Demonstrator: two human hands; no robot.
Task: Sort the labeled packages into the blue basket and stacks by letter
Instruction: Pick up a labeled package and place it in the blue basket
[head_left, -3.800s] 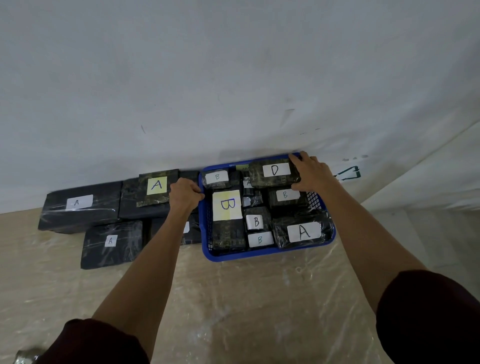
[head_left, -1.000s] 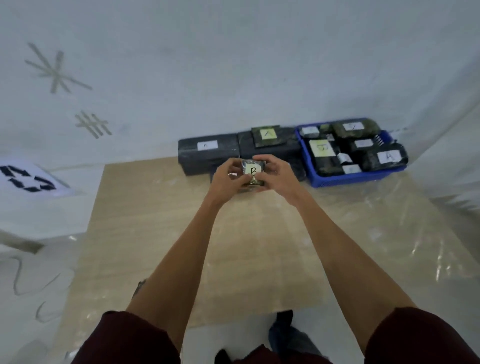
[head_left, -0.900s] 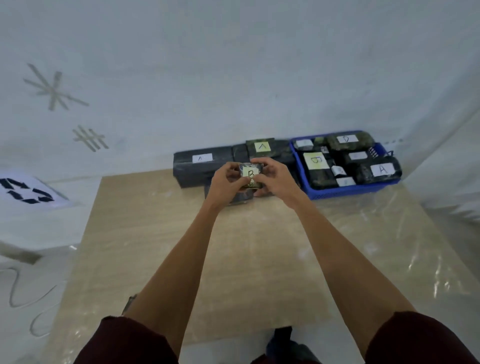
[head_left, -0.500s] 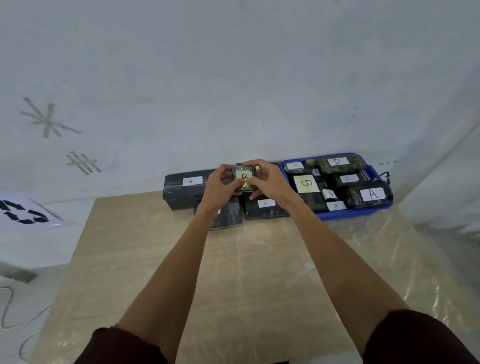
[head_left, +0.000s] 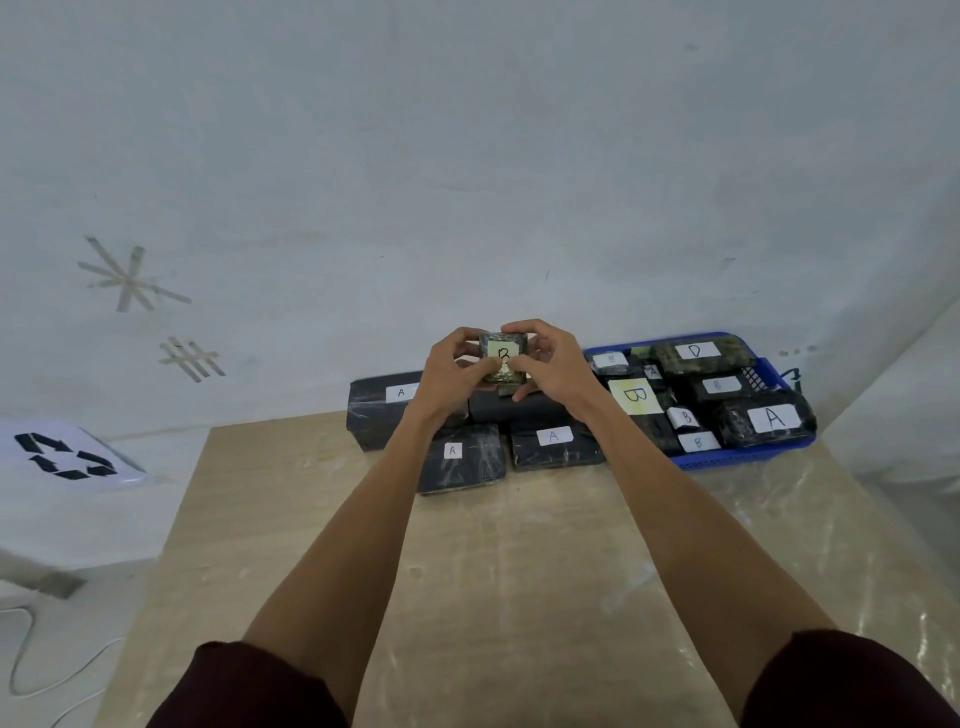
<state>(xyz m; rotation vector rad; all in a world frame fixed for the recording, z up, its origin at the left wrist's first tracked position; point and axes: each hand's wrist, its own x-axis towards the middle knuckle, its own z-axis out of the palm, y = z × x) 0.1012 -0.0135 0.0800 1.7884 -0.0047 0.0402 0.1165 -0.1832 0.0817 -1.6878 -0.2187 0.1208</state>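
Observation:
A small dark package with a yellow B label (head_left: 503, 361) is held up between both hands, above the A packages. My left hand (head_left: 451, 375) grips its left side and my right hand (head_left: 553, 368) grips its right side. Behind and below lie black packages labeled A (head_left: 554, 444), one at the left (head_left: 382, 410) and one in front (head_left: 460, 462). The blue basket (head_left: 748, 457) stands at the far right of the table against the wall. It holds several packages labeled B (head_left: 635, 397), A (head_left: 771, 420) and D (head_left: 698, 354).
The wooden table (head_left: 498, 597) is covered with clear plastic film. A white wall rises right behind the packages, with tape marks (head_left: 130, 278) on it. A recycle-symbol sheet (head_left: 65, 457) lies to the left, and a white cable (head_left: 31, 670) lies on the floor.
Both hands have carried the small B package from low over the table up and forward over the A packages. The view has tilted down slightly toward the table.

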